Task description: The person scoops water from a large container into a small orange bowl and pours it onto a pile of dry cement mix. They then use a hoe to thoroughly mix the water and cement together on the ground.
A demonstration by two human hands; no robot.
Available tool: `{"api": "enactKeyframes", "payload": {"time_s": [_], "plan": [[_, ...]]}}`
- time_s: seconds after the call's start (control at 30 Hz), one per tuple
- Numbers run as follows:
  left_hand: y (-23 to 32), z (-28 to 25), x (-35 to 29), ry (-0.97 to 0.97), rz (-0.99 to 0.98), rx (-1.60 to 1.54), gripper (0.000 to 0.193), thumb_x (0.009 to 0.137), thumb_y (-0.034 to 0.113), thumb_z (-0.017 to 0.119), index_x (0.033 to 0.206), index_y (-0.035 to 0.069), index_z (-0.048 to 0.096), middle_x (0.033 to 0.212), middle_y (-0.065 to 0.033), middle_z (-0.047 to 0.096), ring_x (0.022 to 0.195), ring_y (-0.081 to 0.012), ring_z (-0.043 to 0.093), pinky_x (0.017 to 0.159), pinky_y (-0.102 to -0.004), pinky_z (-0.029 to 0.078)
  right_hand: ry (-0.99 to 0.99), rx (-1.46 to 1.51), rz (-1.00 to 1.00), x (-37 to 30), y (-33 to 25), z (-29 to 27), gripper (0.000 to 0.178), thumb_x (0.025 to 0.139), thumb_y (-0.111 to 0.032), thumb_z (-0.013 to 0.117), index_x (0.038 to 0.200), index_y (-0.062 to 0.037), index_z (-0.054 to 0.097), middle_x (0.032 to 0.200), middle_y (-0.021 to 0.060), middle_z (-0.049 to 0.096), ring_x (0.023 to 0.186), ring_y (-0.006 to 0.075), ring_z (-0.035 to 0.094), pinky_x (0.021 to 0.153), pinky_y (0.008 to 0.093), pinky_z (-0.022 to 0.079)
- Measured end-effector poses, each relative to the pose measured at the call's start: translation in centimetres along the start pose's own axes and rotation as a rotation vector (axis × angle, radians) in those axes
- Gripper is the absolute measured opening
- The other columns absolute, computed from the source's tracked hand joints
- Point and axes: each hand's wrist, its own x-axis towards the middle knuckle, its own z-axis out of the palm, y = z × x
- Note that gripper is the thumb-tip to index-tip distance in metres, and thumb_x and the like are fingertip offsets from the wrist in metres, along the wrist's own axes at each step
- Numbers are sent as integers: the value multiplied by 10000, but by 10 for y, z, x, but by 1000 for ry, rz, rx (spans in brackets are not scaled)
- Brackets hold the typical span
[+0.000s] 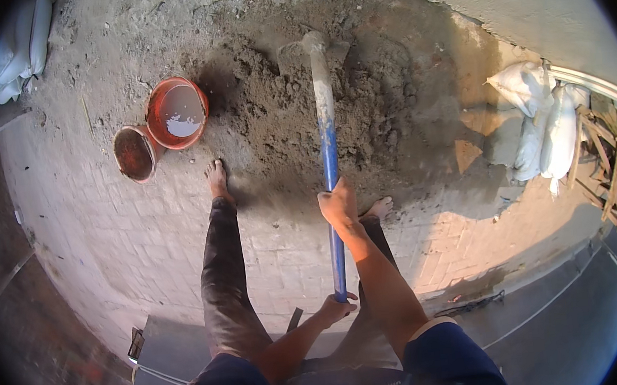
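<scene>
A long-handled hoe (328,150) with a blue shaft runs straight away from me. Its far end is pale and caked, and the blade (293,58) lies at the top of a heap of damp grey sand or mortar mix (272,115). My right hand (339,203) is wrapped round the middle of the shaft. Close to my body, my left hand (335,309) grips the butt end. Part of the blade seems sunk in the heap.
Left of the heap stand an orange bucket (205,117) of cloudy water and a smaller bucket (119,138). White sacks (559,134) and wood scraps (615,173) lie at right; more sacks (21,49) sit far left. My bare feet (216,177) flank the shaft. A wall (549,3) rises behind.
</scene>
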Motion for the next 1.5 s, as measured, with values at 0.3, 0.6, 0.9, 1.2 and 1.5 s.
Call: {"api": "enactKeyframes", "payload": {"time_s": [0.3, 0.6, 0.9, 1.2, 1.5], "plan": [[-77, -67, 35, 484, 316, 482, 398, 795, 234, 740, 1134, 50, 638, 910, -159, 705, 879, -309, 691, 777, -414, 527, -23, 714, 84, -51, 21, 0, 222, 733, 100, 623, 820, -65, 504, 621, 23, 517, 467, 153, 564, 426, 297, 443], [163, -107, 198, 617, 269, 206, 312, 794, 241, 744, 1020, 38, 672, 844, -170, 706, 813, -306, 707, 714, -395, 531, 95, 777, -32, 220, -64, -7, 206, 732, 72, 631, 805, -51, 483, 591, 51, 507, 428, 162, 505, 408, 316, 399], [200, -58, 220, 416, 347, 110, 274, 801, 236, 760, 927, 13, 663, 758, -136, 688, 726, -249, 696, 660, -376, 524, 154, 395, 54, 260, -50, -37, 219, 773, -36, 635, 978, -10, 564, 697, 102, 603, 512, 201, 607, 509, 354, 522], [144, -14, 112, 463, 423, 175, 200, 787, 150, 721, 923, 45, 620, 693, -79, 642, 599, -180, 636, 561, -329, 492, -2, 152, 279, 201, -56, -50, 342, 839, -80, 573, 1163, 30, 579, 847, 191, 679, 660, 268, 707, 598, 366, 573], [87, -1, -61, 202, -16, 123, 300, 750, 104, 695, 1033, 61, 604, 613, -21, 554, 473, -117, 533, 433, -305, 424, -14, 228, 335, 80, -13, -37, 263, 795, -73, 582, 1003, 86, 557, 698, 188, 655, 525, 284, 672, 502, 377, 551]]}}
